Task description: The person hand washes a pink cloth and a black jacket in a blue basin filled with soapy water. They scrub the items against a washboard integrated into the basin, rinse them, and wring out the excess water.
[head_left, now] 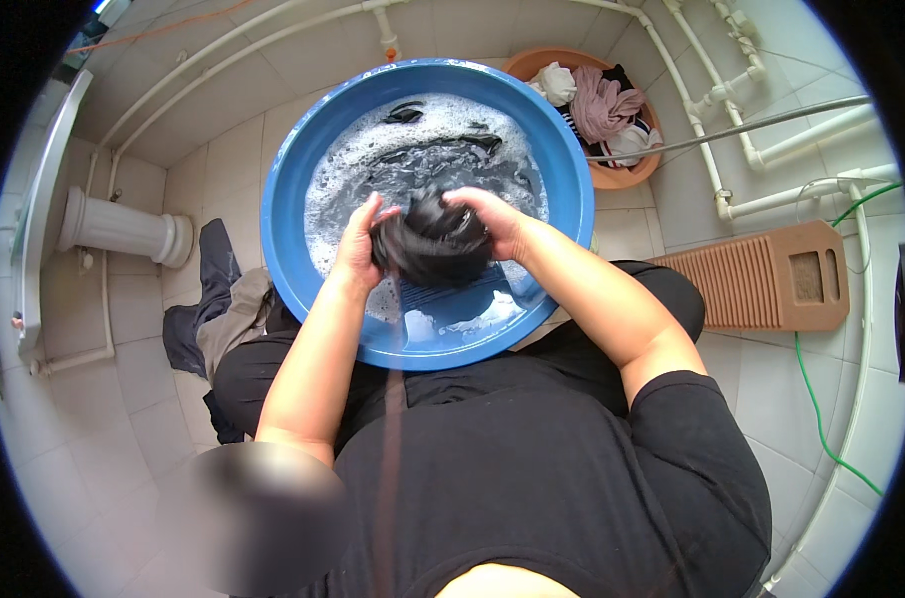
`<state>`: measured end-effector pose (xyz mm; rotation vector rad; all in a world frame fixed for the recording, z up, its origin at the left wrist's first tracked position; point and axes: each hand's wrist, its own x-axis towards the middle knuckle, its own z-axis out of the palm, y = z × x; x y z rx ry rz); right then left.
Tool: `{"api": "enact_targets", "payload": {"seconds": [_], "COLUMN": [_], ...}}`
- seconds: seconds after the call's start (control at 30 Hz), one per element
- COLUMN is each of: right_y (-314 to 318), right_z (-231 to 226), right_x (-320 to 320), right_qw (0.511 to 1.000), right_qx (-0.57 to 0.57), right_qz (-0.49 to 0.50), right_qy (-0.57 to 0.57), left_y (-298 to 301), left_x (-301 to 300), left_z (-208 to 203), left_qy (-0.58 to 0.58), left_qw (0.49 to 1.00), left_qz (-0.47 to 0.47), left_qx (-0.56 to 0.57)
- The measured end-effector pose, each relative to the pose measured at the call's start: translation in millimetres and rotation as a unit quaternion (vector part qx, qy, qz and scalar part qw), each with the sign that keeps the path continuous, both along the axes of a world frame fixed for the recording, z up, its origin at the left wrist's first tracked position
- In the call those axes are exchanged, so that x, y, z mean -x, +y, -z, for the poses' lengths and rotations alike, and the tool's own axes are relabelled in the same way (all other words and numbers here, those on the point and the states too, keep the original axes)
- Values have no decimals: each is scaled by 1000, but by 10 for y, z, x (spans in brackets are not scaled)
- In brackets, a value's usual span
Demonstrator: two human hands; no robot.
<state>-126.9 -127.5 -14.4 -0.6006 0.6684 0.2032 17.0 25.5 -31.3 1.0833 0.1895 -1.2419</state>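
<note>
**Scrubbing dark laundry in a blue basin**

Gripping a wet black garment [434,242] from both sides, the left hand [360,242] and right hand [492,219] clench it above the sudsy water in the blue basin [293,179]. A terracotta tub of clothes [602,105] sits behind; a brown washboard [756,284] lies on the tiled floor [84,429].

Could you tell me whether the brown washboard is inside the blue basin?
No, the brown washboard lies on the tiled floor, right of the blue basin.
</note>
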Motion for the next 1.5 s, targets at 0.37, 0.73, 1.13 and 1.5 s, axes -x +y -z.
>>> {"api": "enact_targets", "payload": {"seconds": [0.37,0.73,1.13,1.5], "right_y": [191,-73,485,137], "right_z": [251,437,290,233], "right_x": [-2,-336,207,-100], "right_qw": [669,710,593,737], "right_qx": [739,675,794,634], "right_qz": [-73,-161,-93,-230], "right_qy": [13,120,-93,-43], "left_y": [-130,-308,-7,-90], "left_x": [310,117,580,224], "left_z": [19,315,58,138], "left_qy": [-626,-711,-681,-584], "left_qw": [716,611,700,770], "left_qz": [269,243,159,229], "left_qx": [-152,-251,-144,-114]}}
